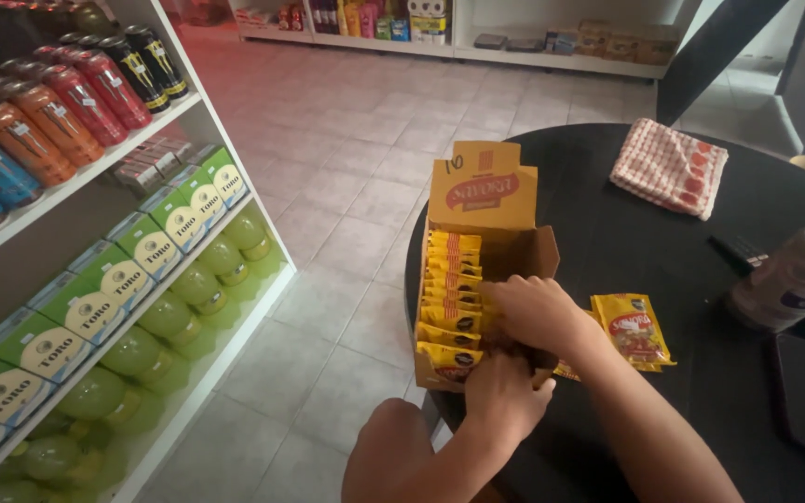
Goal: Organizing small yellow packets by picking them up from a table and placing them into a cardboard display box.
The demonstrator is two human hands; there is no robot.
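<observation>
An open yellow cardboard box (482, 191) stands at the left edge of a round black table (626, 233), its lid flap raised. A row of several yellow sachets (449, 284) fills it. My right hand (538, 312) reaches into the box from the right, fingers down among the sachets. My left hand (505, 391) rests against the box's near end, fingers curled at the front sachets; whether either hand grips a sachet is hidden. A loose yellow sachet (634, 328) lies on the table just right of my right wrist.
A red-and-white checked cloth (669, 168) lies at the table's far side. A pale bottle (789, 279) and dark objects sit at the right edge. White shelves (95, 177) on the left hold cans, green cartons and green bottles. Tiled floor (356, 149) stretches to far shelves.
</observation>
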